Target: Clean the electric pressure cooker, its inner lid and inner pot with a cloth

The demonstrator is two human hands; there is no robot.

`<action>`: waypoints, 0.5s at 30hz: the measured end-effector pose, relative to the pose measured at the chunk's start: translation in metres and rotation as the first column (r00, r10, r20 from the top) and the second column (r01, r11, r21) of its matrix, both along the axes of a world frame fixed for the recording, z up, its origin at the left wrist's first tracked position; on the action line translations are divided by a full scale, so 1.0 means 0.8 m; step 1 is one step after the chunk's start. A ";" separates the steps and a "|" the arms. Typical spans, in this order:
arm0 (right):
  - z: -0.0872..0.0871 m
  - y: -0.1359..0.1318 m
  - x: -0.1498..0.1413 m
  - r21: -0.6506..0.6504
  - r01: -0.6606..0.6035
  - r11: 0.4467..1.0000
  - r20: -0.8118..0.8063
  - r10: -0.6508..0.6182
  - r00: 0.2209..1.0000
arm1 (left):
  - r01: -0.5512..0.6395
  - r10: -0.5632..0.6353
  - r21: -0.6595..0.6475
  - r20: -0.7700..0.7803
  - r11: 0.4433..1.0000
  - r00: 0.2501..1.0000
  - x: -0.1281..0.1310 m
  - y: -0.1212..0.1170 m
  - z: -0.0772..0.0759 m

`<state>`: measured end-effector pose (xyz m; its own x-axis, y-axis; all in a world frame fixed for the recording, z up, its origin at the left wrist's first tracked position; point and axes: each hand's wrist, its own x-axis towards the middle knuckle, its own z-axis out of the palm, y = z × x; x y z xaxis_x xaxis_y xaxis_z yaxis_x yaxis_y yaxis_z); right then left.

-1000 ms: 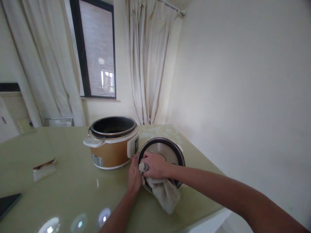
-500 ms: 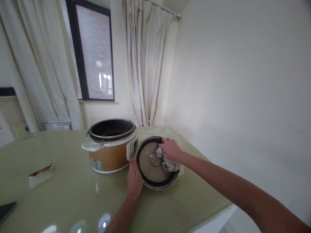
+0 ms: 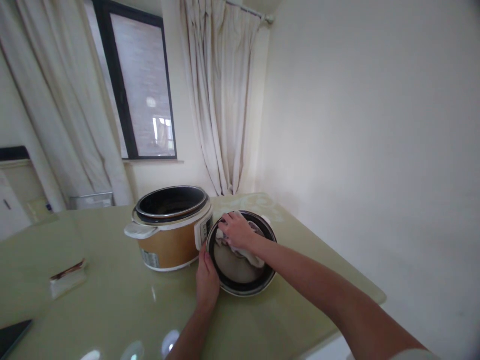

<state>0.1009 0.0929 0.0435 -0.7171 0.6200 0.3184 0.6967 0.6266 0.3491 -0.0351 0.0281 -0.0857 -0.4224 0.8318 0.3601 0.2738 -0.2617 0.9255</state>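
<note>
In front of you there is a glossy, pale green worktop, and on it stands upright the open rice cooker. Just beside the cooker, to its right and nearer to you, is the round lid; how much of it rests on the surface, you cannot see well. To the left of the cooker, well apart, lies a small pale packet with a brown edge. Farther left of the cooker and nearer to you lies a dark flat object, partly out of view.
</note>
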 end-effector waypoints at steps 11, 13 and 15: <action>-0.012 -0.035 0.085 -0.182 -0.040 0.982 0.212 0.079 0.974 | 0.006 -0.006 -0.064 -0.005 0.998 1.000 0.009 -0.001 0.012; -0.024 -0.052 0.071 -0.217 -0.199 0.956 0.269 0.255 0.929 | 0.001 -0.002 -0.067 -0.016 0.998 1.000 0.008 -0.001 0.013; -0.033 -0.060 0.048 -0.195 -0.292 0.936 0.266 0.337 0.903 | -0.008 0.006 -0.077 -0.028 0.997 1.000 0.008 -0.002 0.012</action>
<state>0.1392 0.0450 0.0171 -0.9290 0.3698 -0.0106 0.3362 0.8559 0.3929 -0.0290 0.0267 -0.0759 -0.4194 0.8545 0.3067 0.3012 -0.1877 0.9349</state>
